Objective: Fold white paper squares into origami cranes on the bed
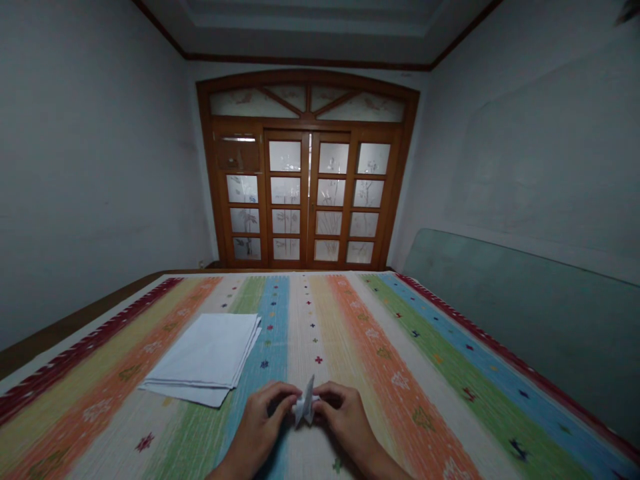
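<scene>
A small folded piece of white paper stands upright between my two hands, near the front of the striped cloth. My left hand pinches its left side between thumb and fingers. On the right side, the thumb and index finger of my right hand close on the same paper. Its lower folds are partly covered by my fingertips. To the left and farther back lies a stack of white square sheets, its edges slightly fanned out.
A striped, patterned cloth covers the table. Along the right side stands a pale green panel against the wall. Beyond the table's far edge is a wooden door with glass panes.
</scene>
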Action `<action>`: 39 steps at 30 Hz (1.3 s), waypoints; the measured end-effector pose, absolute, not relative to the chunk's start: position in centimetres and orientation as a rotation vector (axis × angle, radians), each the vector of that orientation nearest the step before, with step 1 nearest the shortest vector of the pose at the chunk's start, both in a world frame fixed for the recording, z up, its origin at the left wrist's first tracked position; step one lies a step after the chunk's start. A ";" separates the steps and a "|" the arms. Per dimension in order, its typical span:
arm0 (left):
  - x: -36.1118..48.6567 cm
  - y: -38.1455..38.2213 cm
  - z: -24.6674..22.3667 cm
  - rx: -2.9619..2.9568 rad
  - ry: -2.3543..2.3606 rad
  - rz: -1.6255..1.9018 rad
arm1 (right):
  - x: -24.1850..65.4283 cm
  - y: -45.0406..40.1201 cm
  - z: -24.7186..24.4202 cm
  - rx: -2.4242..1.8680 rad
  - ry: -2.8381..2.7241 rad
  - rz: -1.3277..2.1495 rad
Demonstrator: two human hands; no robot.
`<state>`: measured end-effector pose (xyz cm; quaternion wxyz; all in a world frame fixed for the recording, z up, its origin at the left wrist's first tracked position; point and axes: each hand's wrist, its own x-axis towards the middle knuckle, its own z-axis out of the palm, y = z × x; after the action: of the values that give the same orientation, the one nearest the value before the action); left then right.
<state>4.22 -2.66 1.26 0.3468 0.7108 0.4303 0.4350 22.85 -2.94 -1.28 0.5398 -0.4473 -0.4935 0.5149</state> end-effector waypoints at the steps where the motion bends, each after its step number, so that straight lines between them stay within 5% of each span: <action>1: 4.2 -2.7 1.3 1.869 1.120 1.159 | 22.8 -2.9 -1.4 -1.068 -1.154 1.229; 12: 3.9 -3.1 0.1 2.177 1.049 1.235 | 23.4 -2.5 -1.6 -1.139 -1.376 0.963; 23: 4.4 -3.8 1.2 2.230 0.956 1.154 | 23.3 -2.6 -1.8 -1.120 -1.333 1.136; 39: 4.8 -3.0 1.2 1.669 1.107 1.276 | 23.2 -3.2 -0.8 -1.087 -1.340 1.129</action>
<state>4.81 -3.05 1.24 0.3739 0.6518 0.4324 0.4984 23.17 -3.19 -0.77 0.5142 -0.4521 -0.5573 0.4698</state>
